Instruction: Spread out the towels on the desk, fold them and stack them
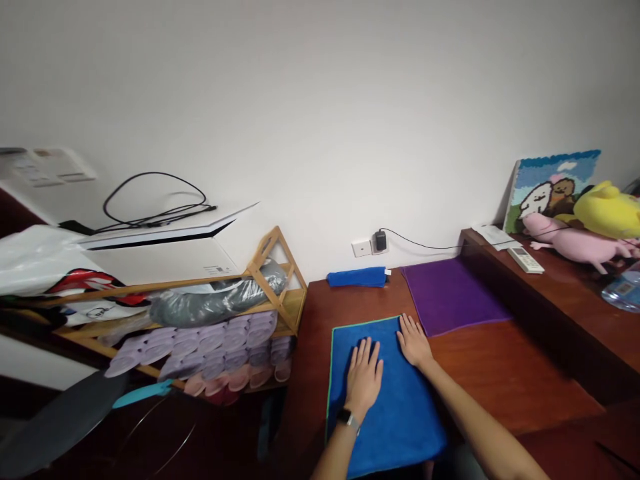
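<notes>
A blue cloth (400,413) with a green edge lies spread on the brown wooden desk (505,367). My left hand (365,377), with a watch on its wrist, rests flat on the cloth's left half, fingers stretched out. Near the cloth's far right corner my right hand (414,341) also lies flat, fingers extended. Neither hand grips anything. Just beyond the right hand a purple cloth (455,297) is spread out. Against the wall sits a folded blue cloth (357,277) with a small white tag.
A black charger (381,240) is plugged in at the wall, its cable running right. On the raised ledge are a remote (525,261), a pink plush toy (575,243), a yellow plush (607,210) and a picture (550,190). A wooden rack (293,307) with lilac slippers stands left.
</notes>
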### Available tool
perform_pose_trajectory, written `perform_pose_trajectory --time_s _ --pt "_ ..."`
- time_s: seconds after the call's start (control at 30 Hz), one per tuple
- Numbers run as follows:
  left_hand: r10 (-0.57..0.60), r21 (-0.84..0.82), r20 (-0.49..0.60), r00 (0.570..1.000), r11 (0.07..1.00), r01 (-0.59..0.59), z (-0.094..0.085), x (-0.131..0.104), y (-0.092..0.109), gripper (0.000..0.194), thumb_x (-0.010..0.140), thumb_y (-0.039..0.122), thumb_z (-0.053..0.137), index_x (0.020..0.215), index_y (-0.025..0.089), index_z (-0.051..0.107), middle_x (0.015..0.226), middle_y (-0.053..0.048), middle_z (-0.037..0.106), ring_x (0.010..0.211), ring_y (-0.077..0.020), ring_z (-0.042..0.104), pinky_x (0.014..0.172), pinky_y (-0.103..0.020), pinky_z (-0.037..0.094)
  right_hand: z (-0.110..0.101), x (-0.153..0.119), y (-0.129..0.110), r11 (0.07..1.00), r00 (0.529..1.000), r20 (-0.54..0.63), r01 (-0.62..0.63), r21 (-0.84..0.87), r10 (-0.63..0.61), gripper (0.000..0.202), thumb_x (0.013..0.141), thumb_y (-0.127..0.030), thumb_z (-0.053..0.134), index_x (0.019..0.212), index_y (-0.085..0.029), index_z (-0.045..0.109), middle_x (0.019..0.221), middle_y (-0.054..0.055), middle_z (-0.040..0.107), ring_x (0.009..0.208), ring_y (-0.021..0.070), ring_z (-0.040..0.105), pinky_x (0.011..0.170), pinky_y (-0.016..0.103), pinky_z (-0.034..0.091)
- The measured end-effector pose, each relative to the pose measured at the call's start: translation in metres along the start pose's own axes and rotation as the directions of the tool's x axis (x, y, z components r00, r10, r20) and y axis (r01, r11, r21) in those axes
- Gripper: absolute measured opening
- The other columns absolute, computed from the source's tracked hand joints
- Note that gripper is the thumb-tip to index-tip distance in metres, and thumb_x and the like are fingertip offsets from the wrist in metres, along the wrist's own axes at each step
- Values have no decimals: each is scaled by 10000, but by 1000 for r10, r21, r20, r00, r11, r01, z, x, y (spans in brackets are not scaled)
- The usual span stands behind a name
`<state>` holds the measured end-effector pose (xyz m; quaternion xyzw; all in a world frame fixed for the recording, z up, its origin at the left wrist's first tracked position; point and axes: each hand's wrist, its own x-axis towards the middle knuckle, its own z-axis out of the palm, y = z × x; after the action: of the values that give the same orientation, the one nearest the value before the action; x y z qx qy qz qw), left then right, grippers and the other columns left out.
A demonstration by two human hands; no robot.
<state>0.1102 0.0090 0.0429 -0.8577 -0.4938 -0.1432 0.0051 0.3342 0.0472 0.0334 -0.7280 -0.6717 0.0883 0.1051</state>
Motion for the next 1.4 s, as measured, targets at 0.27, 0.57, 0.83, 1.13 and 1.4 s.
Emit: perform_pose_trajectory --time_s 0.27,0.57,0.83,1.13,1.4 --pt "-33 -85 87 996 996 40 48 92 24 551 1103 456 227 1609 317 395 1685 -24 390 1575 -217 311 1296 -491 269 24 12 10 1000 1000 -4 -2 -18 2 661 1060 -366 197 1653 -79 253 1726 93 216 1606 221 193 1309 428 151" --pt "-272 123 97 957 958 260 12 39 -118 578 1090 397 230 1629 238 364 1699 -49 347 1568 -259 326 1272 -508 291 19 11 7 1000 1000 16 -22 -2 22 684 1070 -423 161 1664 -88 210 1735 83 201 1610 207 170 1313 412 121" --pt "-190 141 -23 982 971 191 8 52 -79 578 1076 332 259 1615 168 388 1657 -109 426 1566 -258 332 1294 -507 244 18 13 6 999 999 41 -33 -13 33 675 1069 -412 167 1667 -100 197 1737 72 196 1612 203 164 1311 409 120" --pt "17 -120 72 997 993 -8 54 82 55 581 1103 407 182 1639 242 330 1678 -47 399 1580 -211 296 1304 -479 263 22 13 13 997 999 30 37 -66 -35 655 1045 -329 224 1663 -113 235 1736 77 197 1615 215 142 1306 416 140" --pt "-211 66 51 976 976 208 25 30 -69 594 1084 435 294 1650 258 301 1683 -66 377 1570 -262 319 1282 -529 278 16 12 8 1000 1000 12 -9 8 9 663 1069 -398 173 1669 -119 214 1731 78 216 1609 210 180 1305 421 138"
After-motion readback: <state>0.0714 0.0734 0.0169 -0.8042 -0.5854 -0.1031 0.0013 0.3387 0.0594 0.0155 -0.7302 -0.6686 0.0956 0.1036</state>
